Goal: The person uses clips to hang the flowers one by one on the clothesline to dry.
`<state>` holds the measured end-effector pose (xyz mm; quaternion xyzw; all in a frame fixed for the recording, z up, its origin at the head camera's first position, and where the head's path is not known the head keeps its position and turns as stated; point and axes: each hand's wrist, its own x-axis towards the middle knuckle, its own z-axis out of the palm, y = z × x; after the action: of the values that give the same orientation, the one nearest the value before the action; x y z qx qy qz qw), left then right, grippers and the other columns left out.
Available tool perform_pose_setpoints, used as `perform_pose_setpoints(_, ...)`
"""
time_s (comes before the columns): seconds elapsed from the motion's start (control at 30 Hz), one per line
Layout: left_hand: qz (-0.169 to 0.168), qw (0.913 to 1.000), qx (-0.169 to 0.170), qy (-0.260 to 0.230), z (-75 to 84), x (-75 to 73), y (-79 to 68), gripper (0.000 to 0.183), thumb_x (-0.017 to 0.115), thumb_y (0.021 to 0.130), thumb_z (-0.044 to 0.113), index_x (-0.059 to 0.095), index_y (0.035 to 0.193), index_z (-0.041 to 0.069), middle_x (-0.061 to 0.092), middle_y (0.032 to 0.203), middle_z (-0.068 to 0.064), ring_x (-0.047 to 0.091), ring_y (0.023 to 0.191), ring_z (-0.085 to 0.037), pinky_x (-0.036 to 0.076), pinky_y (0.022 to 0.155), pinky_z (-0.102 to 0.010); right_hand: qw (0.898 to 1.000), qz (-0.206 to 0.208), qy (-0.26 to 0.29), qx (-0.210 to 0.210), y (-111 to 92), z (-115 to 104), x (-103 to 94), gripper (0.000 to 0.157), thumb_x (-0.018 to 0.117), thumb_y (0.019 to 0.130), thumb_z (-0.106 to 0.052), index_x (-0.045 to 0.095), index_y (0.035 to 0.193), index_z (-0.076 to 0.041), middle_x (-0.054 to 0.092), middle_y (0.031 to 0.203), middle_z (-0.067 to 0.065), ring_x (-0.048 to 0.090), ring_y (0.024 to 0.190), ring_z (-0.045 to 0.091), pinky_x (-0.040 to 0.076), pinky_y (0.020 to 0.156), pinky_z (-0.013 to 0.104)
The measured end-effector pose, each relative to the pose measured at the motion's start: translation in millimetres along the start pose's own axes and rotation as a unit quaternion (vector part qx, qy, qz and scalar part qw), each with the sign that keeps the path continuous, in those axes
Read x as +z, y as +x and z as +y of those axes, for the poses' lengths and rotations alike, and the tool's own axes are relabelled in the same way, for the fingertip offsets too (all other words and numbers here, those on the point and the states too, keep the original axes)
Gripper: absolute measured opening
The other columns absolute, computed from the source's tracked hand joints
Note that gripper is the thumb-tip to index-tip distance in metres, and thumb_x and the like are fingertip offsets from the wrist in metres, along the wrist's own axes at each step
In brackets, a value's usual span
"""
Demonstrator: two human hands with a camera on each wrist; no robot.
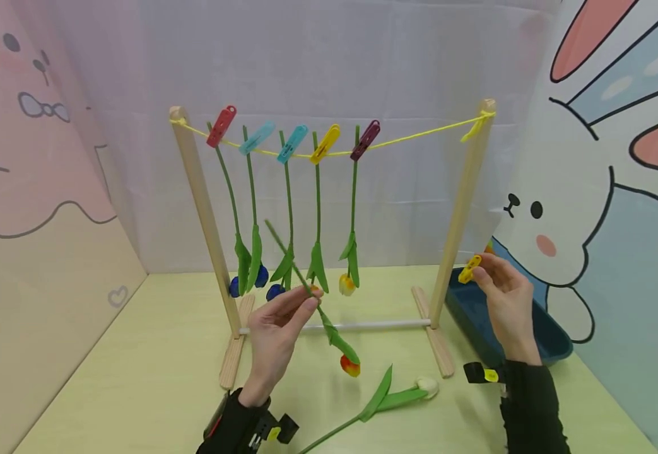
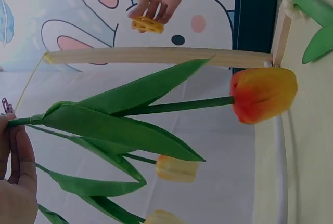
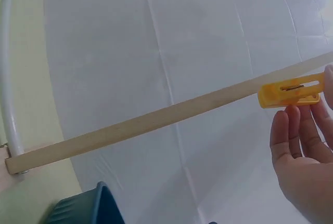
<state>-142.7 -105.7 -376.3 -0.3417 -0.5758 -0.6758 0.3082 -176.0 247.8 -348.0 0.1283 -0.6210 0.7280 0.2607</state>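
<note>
My left hand (image 1: 279, 331) pinches the green stem of an artificial tulip (image 1: 350, 364) whose red-orange bloom points down to the right. In the left wrist view that tulip's bloom (image 2: 264, 95) shows red shading into yellow. Over the dark bin, my right hand (image 1: 507, 299) holds a yellow clothespin (image 1: 469, 269) between thumb and fingers; the right wrist view shows the clothespin (image 3: 289, 92) close up. Several tulips hang upside down from a yellow string (image 1: 419, 133), each clipped by a clothespin, among them a red one (image 1: 222, 127) and a maroon one (image 1: 366, 140).
Wooden posts (image 1: 465, 208) on flat feet, joined low by a white rod (image 1: 374, 325), carry the string. A white tulip (image 1: 427, 387) lies on the table at the front. The dark blue bin (image 1: 561, 348) stands at the right, by a wall with a rabbit drawing.
</note>
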Motion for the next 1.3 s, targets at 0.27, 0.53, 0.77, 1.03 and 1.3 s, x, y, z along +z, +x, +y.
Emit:
perform_pose_setpoints(0.27, -0.083, 0.9964, 0.006, 0.011, -83.3, 8.3, 4.2, 0.041, 0.062, 0.095, -0.007, 0.061, 0.135, 0.0, 0.07, 0.124, -0.012, 0.068, 0.112, -0.024, 0.057, 0.099, -0.036, 0.996, -0.04, -0.04, -0.064, 27, -30, 11.9, 0.027, 0.058, 0.099, -0.001, 0.064, 0.125, 0.0, 0.068, 0.11, -0.008, 0.065, 0.099, 0.002, 0.052, 0.094, 0.007)
perform_pose_setpoints(0.53, -0.072, 0.9938, -0.069, 0.049, 10.6, 56.3, 55.2, 0.032, 0.065, 0.097, 0.007, 0.063, 0.124, -0.011, 0.068, 0.114, -0.028, 0.071, 0.106, -0.021, 0.058, 0.098, -0.031, 0.982, -0.076, -0.101, -0.139, 59, -73, 29.4, 0.025, 0.059, 0.098, 0.0, 0.065, 0.122, 0.001, 0.069, 0.11, -0.008, 0.069, 0.098, 0.0, 0.053, 0.091, 0.008)
perform_pose_setpoints(0.77, -0.031, 0.9901, -0.111, 0.081, 19.7, 76.1, 76.2, 0.026, 0.071, 0.093, 0.006, 0.07, 0.118, -0.003, 0.074, 0.111, -0.023, 0.073, 0.098, -0.028, 0.06, 0.092, -0.027, 0.977, -0.095, -0.095, -0.164, 78, -102, 49.1, 0.024, 0.063, 0.097, -0.004, 0.065, 0.12, 0.0, 0.072, 0.107, -0.006, 0.071, 0.093, 0.004, 0.055, 0.091, 0.01)
perform_pose_setpoints(1.03, -0.002, 0.9918, -0.041, 0.121, 9.5, 93.1, 88.9, 0.018, 0.071, 0.093, 0.01, 0.073, 0.107, -0.002, 0.075, 0.102, -0.02, 0.071, 0.089, -0.027, 0.06, 0.086, -0.027, 0.967, -0.077, -0.122, -0.208, 91, -118, 68.9, 0.021, 0.063, 0.096, -0.003, 0.068, 0.116, -0.006, 0.072, 0.102, -0.01, 0.07, 0.082, 0.004, 0.056, 0.088, 0.012)
perform_pose_setpoints(1.3, 0.015, 0.9885, 0.017, 0.149, -1.8, 107.5, 101.8, 0.019, 0.066, 0.097, 0.007, 0.075, 0.11, -0.004, 0.074, 0.105, -0.021, 0.071, 0.095, -0.028, 0.062, 0.084, -0.026, 0.968, -0.068, -0.075, -0.231, 104, -132, 89.8, 0.019, 0.065, 0.094, 0.003, 0.072, 0.102, -0.013, 0.069, 0.091, -0.006, 0.056, 0.065, 0.01, 0.05, 0.063, 0.015)
